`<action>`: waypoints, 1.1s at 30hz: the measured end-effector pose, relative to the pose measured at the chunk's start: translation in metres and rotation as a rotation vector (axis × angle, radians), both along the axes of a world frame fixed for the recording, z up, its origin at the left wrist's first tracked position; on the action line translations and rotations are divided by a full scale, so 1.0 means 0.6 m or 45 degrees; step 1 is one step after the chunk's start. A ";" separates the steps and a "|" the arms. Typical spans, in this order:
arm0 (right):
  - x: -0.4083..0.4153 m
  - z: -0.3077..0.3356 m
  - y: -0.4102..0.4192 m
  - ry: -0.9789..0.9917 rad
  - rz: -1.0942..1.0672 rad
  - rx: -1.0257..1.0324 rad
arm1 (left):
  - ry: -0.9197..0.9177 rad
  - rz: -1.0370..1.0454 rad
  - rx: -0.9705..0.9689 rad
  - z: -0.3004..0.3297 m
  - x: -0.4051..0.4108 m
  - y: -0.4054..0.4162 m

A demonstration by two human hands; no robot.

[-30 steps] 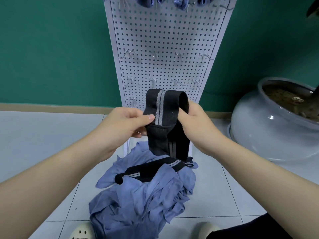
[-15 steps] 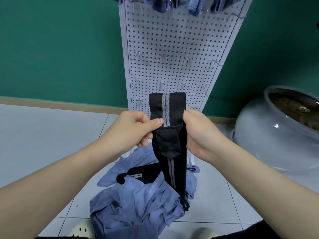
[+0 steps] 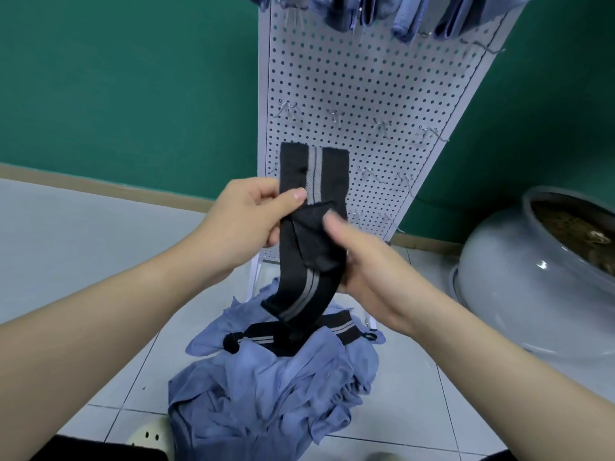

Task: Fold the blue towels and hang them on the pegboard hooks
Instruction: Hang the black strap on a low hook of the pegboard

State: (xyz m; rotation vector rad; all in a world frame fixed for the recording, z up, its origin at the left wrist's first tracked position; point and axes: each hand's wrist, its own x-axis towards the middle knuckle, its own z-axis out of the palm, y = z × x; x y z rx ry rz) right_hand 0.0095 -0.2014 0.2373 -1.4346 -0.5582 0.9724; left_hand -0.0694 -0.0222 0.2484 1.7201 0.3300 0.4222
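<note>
Blue towels lie in a crumpled heap on the tiled floor at the lower middle of the frame, between the tips of two pale shoes, with a second black striped strap draped across the top of the pile. Above the heap, at the centre of the frame, both hands work a black strap with a grey stripe rather than a towel. The left hand pinches the strap's left edge between thumb and curled fingers, holding its upper end upright. The right hand is blurred; its fingers curl round the strap's folded middle and right edge from behind, while the lower end hangs down and touches the pile. By my reading the step in hand is folding or clearing this strap, so the heap is not yet folded. The next move likely calls for settling the strap, then lifting one towel clear of the tangle and finding its corners. Farther back, the white pegboard leans against the green wall, with bare wire hooks in its middle rows and folded blue cloths already hung along the top. A large grey pot stands at the right.
</note>
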 end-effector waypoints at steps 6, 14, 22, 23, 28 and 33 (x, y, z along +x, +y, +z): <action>-0.002 -0.018 -0.007 -0.150 -0.098 -0.101 | -0.108 -0.041 0.005 0.009 -0.001 0.021; 0.004 -0.017 -0.007 0.030 -0.043 -0.291 | -0.221 -0.074 0.124 0.009 -0.008 0.014; 0.027 -0.009 -0.015 0.410 -0.195 -0.128 | -0.218 -0.221 0.233 0.008 -0.017 -0.012; 0.033 -0.008 -0.017 0.452 -0.203 -0.091 | -0.205 -0.253 0.298 0.006 -0.018 -0.019; 0.043 0.010 -0.026 0.617 -0.134 0.004 | -0.208 -0.269 0.585 -0.003 -0.021 -0.030; 0.047 0.013 -0.035 0.626 -0.226 -0.028 | -0.277 -0.311 0.893 -0.014 -0.018 -0.022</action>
